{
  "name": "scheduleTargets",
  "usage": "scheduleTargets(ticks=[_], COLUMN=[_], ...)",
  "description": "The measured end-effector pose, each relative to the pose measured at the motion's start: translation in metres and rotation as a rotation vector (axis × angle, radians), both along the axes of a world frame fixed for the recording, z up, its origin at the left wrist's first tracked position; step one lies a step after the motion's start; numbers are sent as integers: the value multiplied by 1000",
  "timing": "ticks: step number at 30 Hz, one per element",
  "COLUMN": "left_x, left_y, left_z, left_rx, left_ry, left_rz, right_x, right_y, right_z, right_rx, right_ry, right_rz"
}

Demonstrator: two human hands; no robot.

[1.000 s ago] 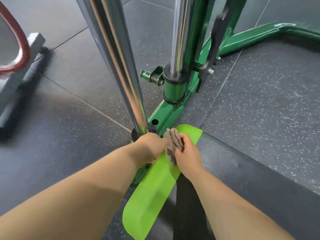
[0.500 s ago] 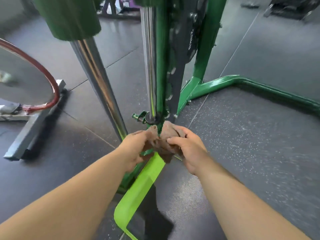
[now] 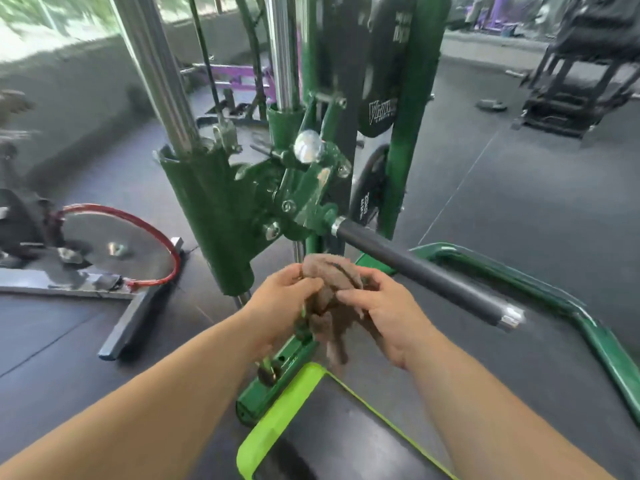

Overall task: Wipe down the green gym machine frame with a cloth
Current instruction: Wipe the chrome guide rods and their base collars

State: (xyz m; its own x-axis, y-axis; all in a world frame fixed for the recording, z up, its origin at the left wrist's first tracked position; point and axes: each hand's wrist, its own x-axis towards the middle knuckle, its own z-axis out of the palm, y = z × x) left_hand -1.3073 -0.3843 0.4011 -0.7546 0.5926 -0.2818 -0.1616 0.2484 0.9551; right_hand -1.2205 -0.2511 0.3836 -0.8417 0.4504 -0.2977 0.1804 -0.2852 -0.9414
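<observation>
A crumpled brown cloth [image 3: 329,292] hangs in the air between my two hands, just below the green carriage of the gym machine frame [image 3: 214,216]. My left hand [image 3: 280,299] grips its left side with curled fingers. My right hand [image 3: 377,313] pinches its right side. The cloth's lower folds dangle over the green base rail [image 3: 273,386] without clearly touching it. Chrome guide rods [image 3: 159,74] rise out of the green carriage. A black padded handle [image 3: 426,278] sticks out to the right of the carriage, just above my right hand.
A lime-edged black platform [image 3: 277,420] lies under my forearms. The green floor tube [image 3: 595,334] curves round on the right. A grey plate with a red rim [image 3: 117,244] sits on a steel base at left. Black weight plates [image 3: 384,81] hang behind the frame.
The view has tilted up from the base rail to the carriage. Both hands have lifted the cloth away from the lower frame and now bunch it between them in the air.
</observation>
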Motion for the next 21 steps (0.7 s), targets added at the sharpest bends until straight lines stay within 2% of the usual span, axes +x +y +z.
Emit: scheduleTargets(ticks=[2, 5, 9, 13, 15, 19, 21], left_x=[7, 22, 37, 31, 18, -11, -24], left_y=[-3, -14, -22, -15, -6, 3, 1], left_z=[36, 92, 148, 181, 203, 238, 253], left_rx=[7, 15, 118, 177, 184, 91, 100], left_ry=[93, 116, 74, -48, -31, 186, 251], left_rz=[60, 80, 49, 58, 64, -19, -53], right_x=[8, 20, 32, 32, 30, 18, 7], right_y=[-4, -5, -3, -3, 0, 5, 2], right_z=[39, 97, 164, 206, 226, 259, 273], right_rx=[14, 49, 11, -17, 18, 53, 115], right_ry=[-20, -20, 37, 86, 112, 89, 72], right_rz=[106, 163, 80, 21, -4, 35, -16])
